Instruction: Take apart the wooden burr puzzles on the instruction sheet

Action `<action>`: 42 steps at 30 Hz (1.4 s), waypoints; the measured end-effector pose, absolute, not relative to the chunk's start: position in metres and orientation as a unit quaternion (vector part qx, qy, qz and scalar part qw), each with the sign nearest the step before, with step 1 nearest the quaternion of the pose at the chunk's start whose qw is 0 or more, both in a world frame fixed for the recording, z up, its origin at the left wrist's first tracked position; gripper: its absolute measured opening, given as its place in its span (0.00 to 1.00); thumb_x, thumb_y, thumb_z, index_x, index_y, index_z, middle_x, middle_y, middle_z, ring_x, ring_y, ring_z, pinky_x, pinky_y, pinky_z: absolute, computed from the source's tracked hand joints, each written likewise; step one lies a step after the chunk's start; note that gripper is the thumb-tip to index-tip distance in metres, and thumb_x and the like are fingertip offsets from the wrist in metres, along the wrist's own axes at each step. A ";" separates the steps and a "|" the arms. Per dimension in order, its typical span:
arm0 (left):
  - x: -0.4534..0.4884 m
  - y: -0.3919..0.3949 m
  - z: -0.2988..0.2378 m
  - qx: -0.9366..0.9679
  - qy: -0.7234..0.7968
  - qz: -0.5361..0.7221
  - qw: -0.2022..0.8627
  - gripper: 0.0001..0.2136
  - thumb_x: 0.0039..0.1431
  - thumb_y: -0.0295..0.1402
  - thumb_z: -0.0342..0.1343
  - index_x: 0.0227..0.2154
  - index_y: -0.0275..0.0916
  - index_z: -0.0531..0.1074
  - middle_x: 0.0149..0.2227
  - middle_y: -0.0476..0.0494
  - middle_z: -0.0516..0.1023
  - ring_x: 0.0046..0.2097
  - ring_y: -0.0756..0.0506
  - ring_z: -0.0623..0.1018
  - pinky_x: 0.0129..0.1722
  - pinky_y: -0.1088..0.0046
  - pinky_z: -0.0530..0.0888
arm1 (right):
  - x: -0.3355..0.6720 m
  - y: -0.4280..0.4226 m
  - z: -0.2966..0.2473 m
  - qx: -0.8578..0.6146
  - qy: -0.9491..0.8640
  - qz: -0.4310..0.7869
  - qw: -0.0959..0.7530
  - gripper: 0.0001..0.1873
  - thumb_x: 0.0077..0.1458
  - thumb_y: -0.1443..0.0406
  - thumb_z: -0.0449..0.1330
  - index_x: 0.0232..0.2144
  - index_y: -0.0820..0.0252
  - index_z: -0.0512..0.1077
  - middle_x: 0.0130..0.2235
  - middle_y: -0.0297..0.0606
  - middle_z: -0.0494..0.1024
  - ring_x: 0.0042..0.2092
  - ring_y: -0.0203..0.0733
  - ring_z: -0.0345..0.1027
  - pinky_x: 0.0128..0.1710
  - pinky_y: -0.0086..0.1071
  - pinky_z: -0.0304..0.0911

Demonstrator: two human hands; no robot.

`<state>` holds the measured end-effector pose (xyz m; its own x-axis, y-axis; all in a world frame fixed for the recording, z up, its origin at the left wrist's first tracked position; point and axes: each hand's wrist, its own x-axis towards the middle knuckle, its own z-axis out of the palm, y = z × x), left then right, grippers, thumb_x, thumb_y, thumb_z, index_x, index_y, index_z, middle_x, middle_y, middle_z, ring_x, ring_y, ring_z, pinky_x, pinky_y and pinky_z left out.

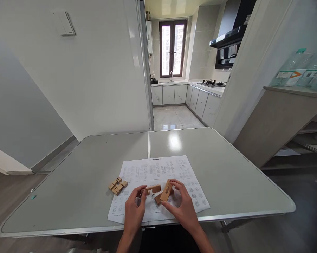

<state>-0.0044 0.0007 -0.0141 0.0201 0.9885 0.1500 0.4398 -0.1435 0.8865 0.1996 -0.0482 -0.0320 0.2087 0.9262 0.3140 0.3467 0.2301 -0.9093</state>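
My left hand [135, 206] pinches one end of a notched wooden puzzle piece [154, 188], which lies level above the printed sheet. In my right hand [183, 207], a second wooden puzzle piece [166, 191] with a slot in its face is gripped between thumb and fingers, tilted upright. Behind and below it shows another wooden piece [157, 199], partly covered; whether it is held or rests on the paper I cannot tell. The instruction sheet [158, 168], covered with small line diagrams, lies beneath both hands. Left of the sheet sits a cluster of small wooden pieces [118, 186], overlapping its edge.
The grey folding table [227, 175] has a metal rim and a centre seam [149, 146]. A small green scrap [33, 197] lies near its left edge. At right, plastic bottles [295, 70] stand on a wooden shelf unit [282, 116]. Beyond the doorway is a kitchen.
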 end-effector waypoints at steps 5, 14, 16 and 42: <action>0.006 -0.015 0.019 0.527 0.543 0.427 0.495 0.25 0.55 0.54 0.63 0.45 0.39 0.79 0.43 0.39 0.84 0.44 0.38 0.82 0.47 0.64 0.78 | 0.203 -0.064 -0.016 -0.513 -0.550 0.281 0.596 0.30 0.52 0.63 0.70 0.56 0.50 0.68 0.64 0.43 0.68 0.65 0.57 0.62 0.63 0.54 0.62; 0.026 -0.034 0.029 0.453 0.453 0.379 0.668 0.21 0.54 0.51 0.67 0.39 0.37 0.82 0.31 0.47 0.78 0.33 0.48 0.72 0.41 0.72 0.73 | 0.201 -0.086 -0.008 -0.455 -0.510 0.343 0.644 0.30 0.55 0.62 0.69 0.57 0.47 0.65 0.67 0.43 0.63 0.69 0.58 0.56 0.66 0.56 0.57; 0.027 -0.033 0.027 0.418 0.438 0.391 0.694 0.21 0.52 0.50 0.70 0.38 0.37 0.82 0.31 0.47 0.78 0.32 0.49 0.71 0.41 0.73 0.72 | 0.201 -0.089 -0.006 -0.457 -0.499 0.346 0.650 0.29 0.56 0.62 0.69 0.58 0.47 0.65 0.68 0.43 0.63 0.70 0.58 0.54 0.67 0.57 0.56; 0.019 -0.032 0.015 0.309 0.409 0.373 0.773 0.20 0.49 0.43 0.75 0.39 0.34 0.82 0.30 0.49 0.75 0.29 0.52 0.70 0.37 0.74 0.72 | 0.219 -0.095 0.002 -0.441 -0.603 0.342 0.570 0.33 0.55 0.59 0.71 0.60 0.45 0.66 0.68 0.41 0.65 0.70 0.56 0.56 0.67 0.50 0.58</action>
<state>0.0193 -0.0324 0.0148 0.3866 0.8299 -0.4023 -0.3243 0.5307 0.7831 0.2194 -0.0948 0.0021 0.0392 0.9217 0.3858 0.1409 0.3772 -0.9154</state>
